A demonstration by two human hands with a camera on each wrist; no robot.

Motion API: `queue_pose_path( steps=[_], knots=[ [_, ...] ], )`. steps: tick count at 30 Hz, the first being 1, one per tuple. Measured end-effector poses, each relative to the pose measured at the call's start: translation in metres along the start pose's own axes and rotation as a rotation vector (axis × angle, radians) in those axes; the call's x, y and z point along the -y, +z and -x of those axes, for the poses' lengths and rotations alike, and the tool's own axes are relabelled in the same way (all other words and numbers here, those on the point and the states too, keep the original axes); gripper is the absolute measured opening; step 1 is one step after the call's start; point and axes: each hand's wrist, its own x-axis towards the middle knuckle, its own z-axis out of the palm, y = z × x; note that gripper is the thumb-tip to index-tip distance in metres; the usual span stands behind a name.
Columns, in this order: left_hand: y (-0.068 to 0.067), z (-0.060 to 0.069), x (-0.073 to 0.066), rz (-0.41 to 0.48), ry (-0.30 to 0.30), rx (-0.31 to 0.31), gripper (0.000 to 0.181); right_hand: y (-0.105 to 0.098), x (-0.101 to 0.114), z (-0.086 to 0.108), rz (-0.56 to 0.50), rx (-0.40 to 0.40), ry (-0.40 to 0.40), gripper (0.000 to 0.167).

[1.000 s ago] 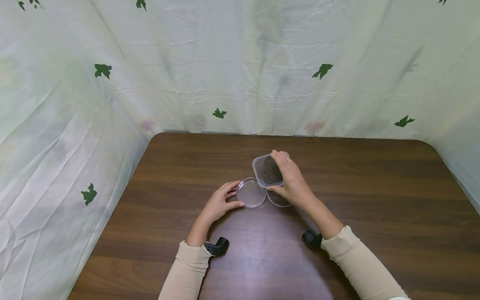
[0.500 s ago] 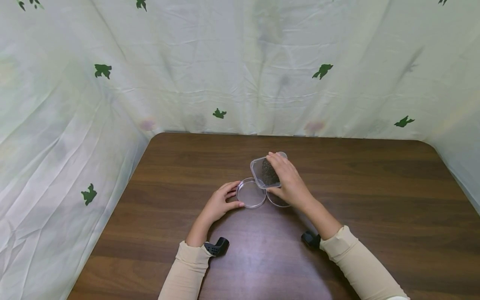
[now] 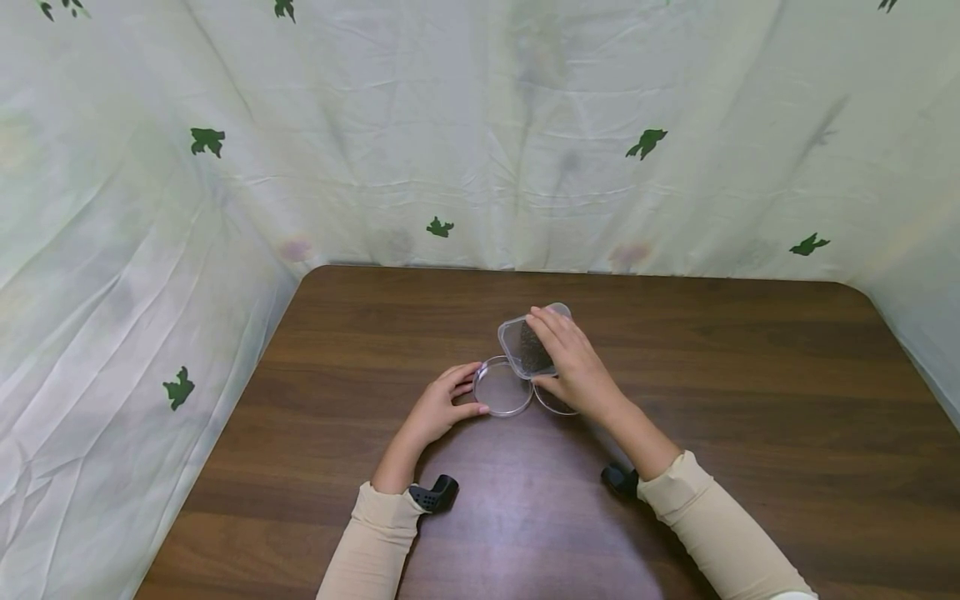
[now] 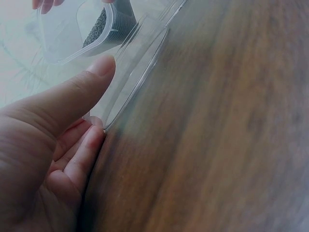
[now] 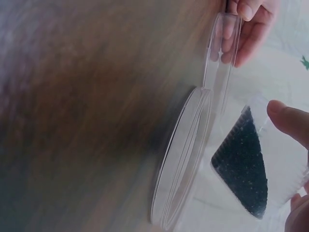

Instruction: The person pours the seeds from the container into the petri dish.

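My left hand (image 3: pixel 438 407) holds a clear petri dish (image 3: pixel 504 390) by its left rim, thumb in front and fingers behind. The dish stands on the table. A second clear round dish part (image 5: pixel 179 166) sits against its right side, partly under my right hand (image 3: pixel 583 371) in the head view. That hand grips a clear plastic box (image 3: pixel 513 336) from the right, thumb on the near side and fingers on the far side. The box tilts toward the left dish, its near corner over that rim. Dark fine granules (image 5: pixel 244 166) lie heaped in the box, short of its lower left corner.
A brown wooden table (image 3: pixel 337 333) with rounded far corners lies under everything. Behind it and at the sides hangs a pale curtain (image 3: pixel 480 142) with green leaf shapes. Black wrist cameras (image 3: pixel 435 493) are strapped to both wrists.
My right hand and the box have shifted slightly left and nearer the left dish, and the box tilts a little more. The left hand and both dishes stay in place.
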Motion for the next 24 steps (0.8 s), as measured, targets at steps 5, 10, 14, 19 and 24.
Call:
queue_pose_path(
  steps=[5,10,14,19,24],
  knots=[
    [0.000,0.000,0.000,-0.012,-0.006,0.006,0.066,0.001,0.000,0.000,0.006,0.003,-0.018,0.095],
    [0.000,0.000,0.000,-0.025,-0.008,0.006,0.066,0.001,0.002,-0.001,0.011,0.010,-0.031,0.095],
    [0.000,0.000,-0.001,-0.024,-0.010,0.006,0.066,0.002,0.003,-0.002,0.020,0.012,-0.044,0.094],
    [-0.001,0.002,-0.012,-0.010,-0.005,0.014,0.065,0.002,0.004,-0.003,0.039,0.026,-0.048,0.094],
    [-0.003,0.005,-0.031,0.001,0.003,0.028,0.063,0.003,0.005,-0.003,0.059,0.038,-0.049,0.093]
  ],
)
